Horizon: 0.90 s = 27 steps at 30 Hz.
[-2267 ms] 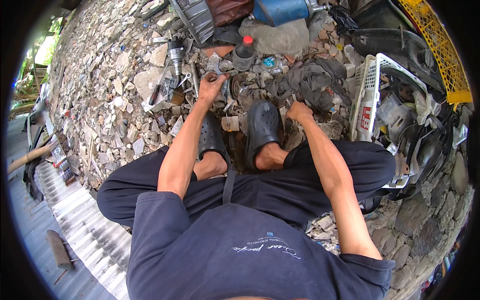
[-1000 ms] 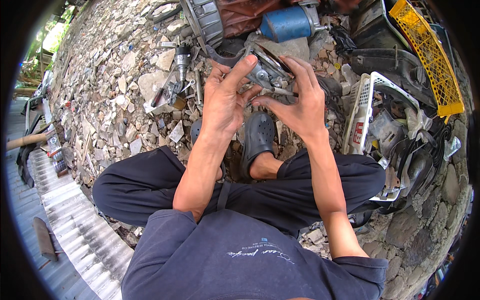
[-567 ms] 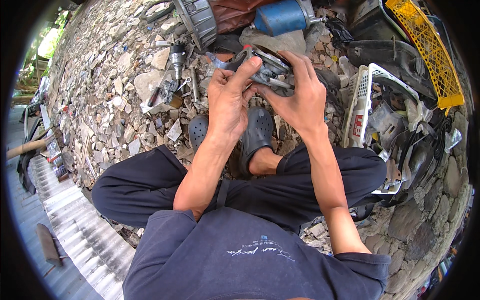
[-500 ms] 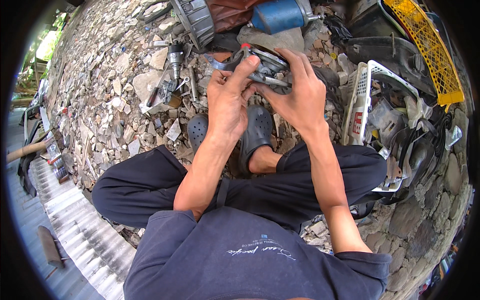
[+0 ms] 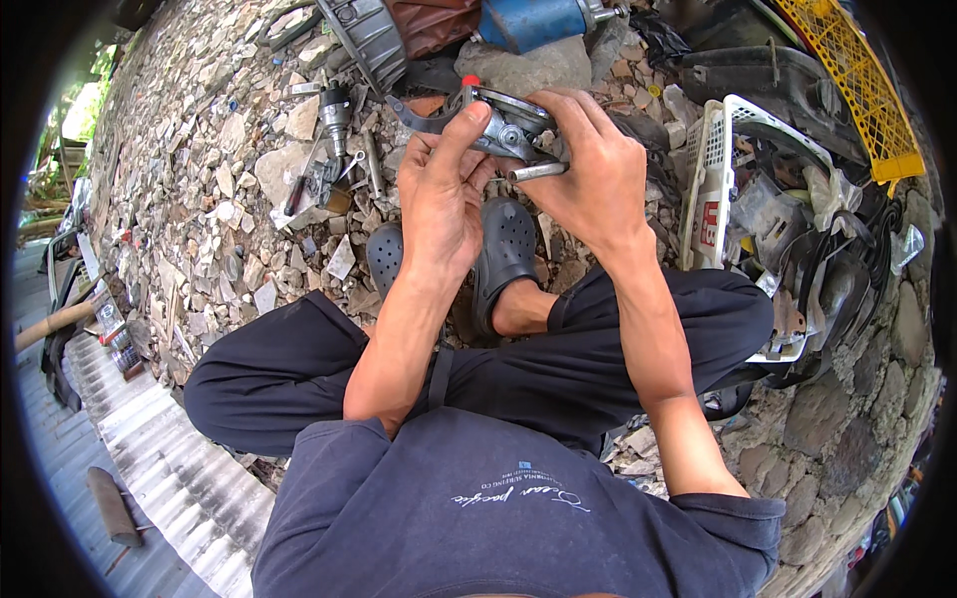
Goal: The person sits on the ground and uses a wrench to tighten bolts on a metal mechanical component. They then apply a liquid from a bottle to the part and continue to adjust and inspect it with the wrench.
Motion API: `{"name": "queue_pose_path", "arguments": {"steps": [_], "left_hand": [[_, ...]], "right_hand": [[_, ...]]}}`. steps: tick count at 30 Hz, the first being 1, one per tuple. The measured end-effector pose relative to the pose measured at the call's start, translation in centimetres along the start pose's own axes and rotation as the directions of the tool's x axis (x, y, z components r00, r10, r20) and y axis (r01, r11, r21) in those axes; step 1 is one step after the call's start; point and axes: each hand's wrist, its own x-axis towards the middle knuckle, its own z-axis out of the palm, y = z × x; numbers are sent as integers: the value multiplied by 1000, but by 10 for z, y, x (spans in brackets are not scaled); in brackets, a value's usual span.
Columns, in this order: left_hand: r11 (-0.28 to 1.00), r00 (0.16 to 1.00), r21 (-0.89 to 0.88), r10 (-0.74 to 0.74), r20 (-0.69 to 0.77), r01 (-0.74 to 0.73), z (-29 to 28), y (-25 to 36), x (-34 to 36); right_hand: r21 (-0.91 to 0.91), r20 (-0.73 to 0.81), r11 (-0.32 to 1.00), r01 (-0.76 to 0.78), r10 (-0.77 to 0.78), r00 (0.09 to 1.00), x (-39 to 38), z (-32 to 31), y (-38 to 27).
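Note:
Both my hands hold a metal part that looks like a mechanical fuel pump (image 5: 510,136), up in front of my feet. It has a round, dark-edged body, a short pipe stub towards me, a red cap on top and a curved dark arm pointing left. My left hand (image 5: 445,194) grips its left side, thumb up near the red cap. My right hand (image 5: 596,169) wraps round its right side, with the fingers over the rim and the thumb under it. The fingertips behind the part are partly hidden.
Left of my hands, a distributor-like part (image 5: 335,112), a spanner (image 5: 372,162) and a screwdriver (image 5: 295,195) lie on rubble. Beyond are a ribbed grey housing (image 5: 365,40) and a blue cylinder (image 5: 533,24). A white crate (image 5: 710,189) of parts stands right, near a yellow grating (image 5: 847,75).
The pump has tilted and turned in my hands, so its grey body and pipe stub show more plainly. Both hands have shifted slightly left and my grip holds. The whole view has moved a little.

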Motion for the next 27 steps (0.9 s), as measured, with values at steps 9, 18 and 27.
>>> {"name": "queue_pose_path", "arguments": {"steps": [9,18,27], "left_hand": [[996,997,50,74,27,-75,-3,0,0],[772,858,380,486,167,-510,14,2,-22],[477,652,455,636,412,-752,1,-5,-15]], "right_hand": [[22,-40,999,33,-33,999,-2,-2,-3],[116,-201,986,119,-94,975,3,2,-3],[265,-247,941,211,-146,958,0,7,7]]}}
